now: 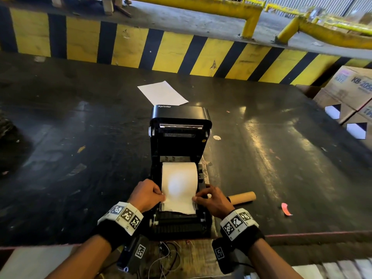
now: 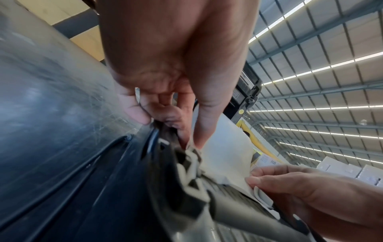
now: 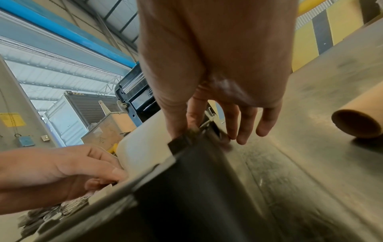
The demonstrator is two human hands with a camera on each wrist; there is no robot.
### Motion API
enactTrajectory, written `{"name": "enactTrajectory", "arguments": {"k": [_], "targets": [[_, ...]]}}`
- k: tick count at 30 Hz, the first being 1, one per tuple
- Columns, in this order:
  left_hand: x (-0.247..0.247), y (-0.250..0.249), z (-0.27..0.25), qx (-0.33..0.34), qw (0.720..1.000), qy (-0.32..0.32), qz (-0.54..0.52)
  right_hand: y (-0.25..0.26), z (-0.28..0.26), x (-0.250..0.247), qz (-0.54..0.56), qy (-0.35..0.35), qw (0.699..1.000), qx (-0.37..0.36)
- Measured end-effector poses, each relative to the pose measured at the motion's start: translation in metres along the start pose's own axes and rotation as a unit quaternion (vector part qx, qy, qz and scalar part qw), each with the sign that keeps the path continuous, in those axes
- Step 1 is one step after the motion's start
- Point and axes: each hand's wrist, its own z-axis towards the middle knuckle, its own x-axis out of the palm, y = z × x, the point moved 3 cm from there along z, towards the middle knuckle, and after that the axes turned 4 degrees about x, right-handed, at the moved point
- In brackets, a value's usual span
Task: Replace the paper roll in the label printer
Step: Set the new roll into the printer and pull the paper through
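My left hand (image 1: 148,195) pinches the paper's left edge; paper roll (image 1: 179,179) sits in the open label printer (image 1: 181,150), lid reads "Xprinter". Right hand (image 1: 213,200) pinches the right edge. Empty cardboard core (image 1: 242,197) just right; far right, boxes (image 1: 350,91) marked "KB-20…".

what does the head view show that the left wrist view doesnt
Only the head view shows the loose white sheet behind the printer, the empty cardboard tube right of it, and the full paper roll seated inside. Only the left wrist view shows the warehouse roof and the left hand's fingertips pinching the paper's edge up close. Both show the open printer, the left hand and the right hand on the pulled-out paper.
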Motion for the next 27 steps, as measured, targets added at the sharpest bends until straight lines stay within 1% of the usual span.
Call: {"name": "enactTrajectory", "arguments": {"k": [3, 6, 8, 11, 14, 16, 18, 20, 24, 27], "targets": [[-0.001, 0.002, -0.001, 0.006, 1.000, -0.006, -0.016, 0.005, 0.000, -0.003, -0.007, 0.012, 1.000, -0.002], [0.002, 0.000, -0.001, 0.009, 1.000, 0.021, 0.001, 0.007, 0.000, -0.004, 0.013, 0.015, 1.000, -0.003], [0.002, 0.001, 0.000, -0.002, 1.000, 0.024, 0.010, 0.005, -0.001, -0.003, 0.023, 0.004, 1.000, 0.000], [0.001, 0.002, 0.000, -0.012, 1.000, 0.007, 0.003, 0.004, -0.003, -0.003, 0.015, 0.009, 1.000, 0.006], [0.000, 0.002, -0.002, 0.004, 1.000, -0.018, -0.022, 0.009, -0.006, -0.005, -0.006, 0.031, 0.999, 0.004], [-0.001, 0.003, -0.004, 0.011, 0.999, -0.012, -0.029, 0.013, -0.007, -0.007, 0.011, 0.036, 0.999, -0.006], [-0.001, 0.004, -0.004, 0.003, 1.000, 0.006, -0.021, 0.013, -0.007, -0.007, 0.044, 0.026, 0.999, -0.005], [-0.002, 0.005, -0.003, -0.002, 1.000, 0.015, -0.018, 0.007, -0.006, -0.004, 0.046, 0.017, 0.999, 0.001], [-0.003, 0.003, -0.005, 0.017, 0.999, -0.026, -0.036, -0.002, -0.005, 0.004, 0.013, 0.000, 1.000, 0.016], [-0.002, 0.001, -0.008, 0.017, 1.000, -0.013, -0.018, -0.004, -0.009, 0.002, -0.013, -0.028, 1.000, 0.004]]}}
